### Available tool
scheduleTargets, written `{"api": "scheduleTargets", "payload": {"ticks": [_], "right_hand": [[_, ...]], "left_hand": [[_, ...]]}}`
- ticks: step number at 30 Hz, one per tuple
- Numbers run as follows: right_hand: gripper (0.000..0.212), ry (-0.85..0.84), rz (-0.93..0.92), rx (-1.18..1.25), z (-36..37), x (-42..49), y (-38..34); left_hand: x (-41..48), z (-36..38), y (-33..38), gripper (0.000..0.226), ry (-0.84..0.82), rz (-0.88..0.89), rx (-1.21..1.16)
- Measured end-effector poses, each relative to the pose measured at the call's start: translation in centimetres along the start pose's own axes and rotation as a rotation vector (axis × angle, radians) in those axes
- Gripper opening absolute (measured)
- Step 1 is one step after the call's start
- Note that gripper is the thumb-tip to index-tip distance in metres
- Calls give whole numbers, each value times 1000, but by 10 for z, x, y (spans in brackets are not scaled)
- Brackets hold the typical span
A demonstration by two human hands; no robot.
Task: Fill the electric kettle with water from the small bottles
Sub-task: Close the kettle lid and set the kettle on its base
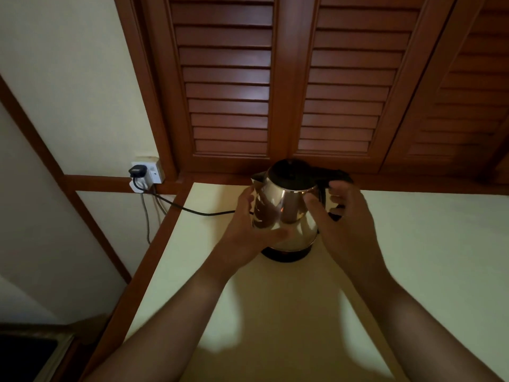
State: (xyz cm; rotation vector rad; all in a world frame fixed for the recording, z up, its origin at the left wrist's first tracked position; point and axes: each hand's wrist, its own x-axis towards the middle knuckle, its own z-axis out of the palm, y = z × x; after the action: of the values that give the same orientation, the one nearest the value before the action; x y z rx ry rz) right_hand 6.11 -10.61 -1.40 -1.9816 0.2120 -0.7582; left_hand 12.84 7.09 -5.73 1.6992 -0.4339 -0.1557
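Kettle [286, 208] stands upright on its base [286, 255], on the table [413, 244] near the back edge. Left hand [248, 232] touches the kettle's left side, right hand [344, 224] at its right by the handle [334, 176]. Shutter doors [275, 78] behind kettle. Wall socket [147, 173] left of kettle, cord [192, 210] running from it toward the kettle.

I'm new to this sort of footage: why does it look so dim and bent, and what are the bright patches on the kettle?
Head view: dim room light; the wide lens bows the shutters; the steel kettle mirrors the left hand and right hand; soft arm shadows fall on the counter; edges slightly blurred.
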Motion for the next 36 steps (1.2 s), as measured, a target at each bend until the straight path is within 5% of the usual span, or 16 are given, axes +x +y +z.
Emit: {"api": "scheduleTargets", "payload": {"ticks": [10,26,30,36], "right_hand": [[82,26,-77,-6,23,0,7],[78,-29,-97,-38,23,-3,16],[86,-73,-54,-30,18,-11,21],[88,-109,-45,-40,15,-10,26]], "left_hand": [[31,-5,1,83,-58,52,74],[30,-14,-6,84,-150,-2,35],[14,-10,-19,103,-93,5,-16],[6,2,-23,92,-11,41,62]]}}
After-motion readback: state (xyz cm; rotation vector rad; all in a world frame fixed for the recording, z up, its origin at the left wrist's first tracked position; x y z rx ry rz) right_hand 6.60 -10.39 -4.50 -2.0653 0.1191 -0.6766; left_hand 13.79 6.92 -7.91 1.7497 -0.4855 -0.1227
